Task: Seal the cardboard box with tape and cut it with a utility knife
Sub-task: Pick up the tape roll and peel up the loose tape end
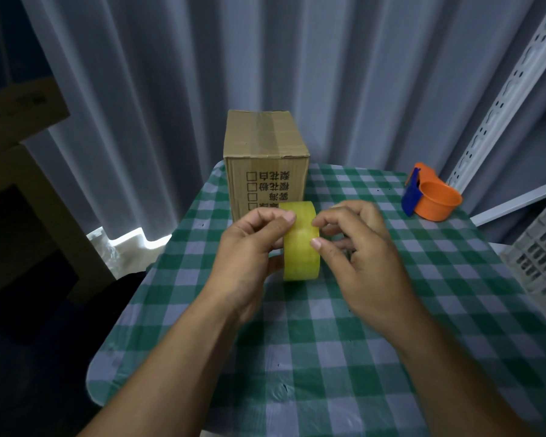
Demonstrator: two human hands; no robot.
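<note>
A yellow tape roll (pixel 301 247) stands on edge between my hands above the checked tablecloth. My left hand (pixel 249 257) grips its left side, thumb on the rim. My right hand (pixel 360 257) holds its right side, with thumb and forefinger pinching at the roll's outer face. Behind the roll stands a brown cardboard box (pixel 265 152), upright, with printed characters on its near side and tape along its closed top. No utility knife is in view.
An orange and blue tape dispenser (pixel 431 193) sits at the table's far right. The green-white checked table (pixel 297 357) ends near a white curtain (pixel 202 74). A metal rack (pixel 501 105) and a white crate (pixel 542 257) stand to the right; cardboard pieces (pixel 16 111) to the left.
</note>
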